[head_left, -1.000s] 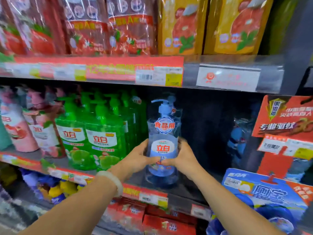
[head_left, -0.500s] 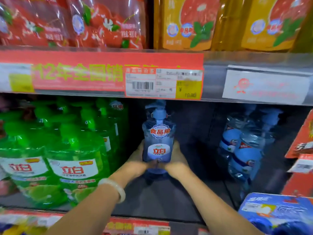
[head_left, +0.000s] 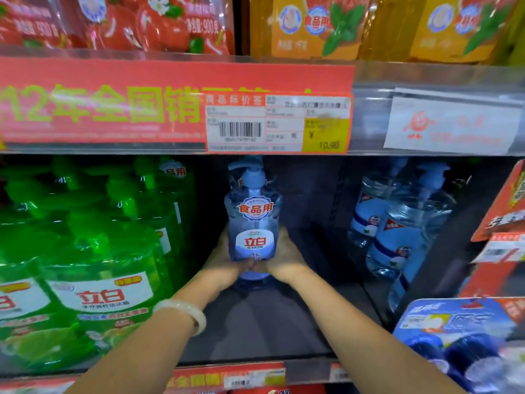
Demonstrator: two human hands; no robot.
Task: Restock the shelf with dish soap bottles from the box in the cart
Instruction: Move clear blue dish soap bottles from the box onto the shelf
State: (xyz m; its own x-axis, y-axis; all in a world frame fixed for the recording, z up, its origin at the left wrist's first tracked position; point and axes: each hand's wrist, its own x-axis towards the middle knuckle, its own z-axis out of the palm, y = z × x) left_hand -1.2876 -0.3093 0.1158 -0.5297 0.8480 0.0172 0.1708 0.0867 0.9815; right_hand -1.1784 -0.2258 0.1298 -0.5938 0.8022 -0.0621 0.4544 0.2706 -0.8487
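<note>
A: On the middle shelf, blue dish soap bottle stands deep in the gap, green bottles on its left, clear ones on its right.

B: Hands?

A: Left hand and right hand clasp its base, fingers wrapped behind. Not released yet.

B: Remaining?

A: Plenty of bare shelf; cart unseen.

- Both hands grip a clear blue pump bottle upright on the dark shelf: left hand, right hand.
- Green bottles stand to its left, more blue bottles well apart on the right.
- A white bangle circles the left wrist.
</note>
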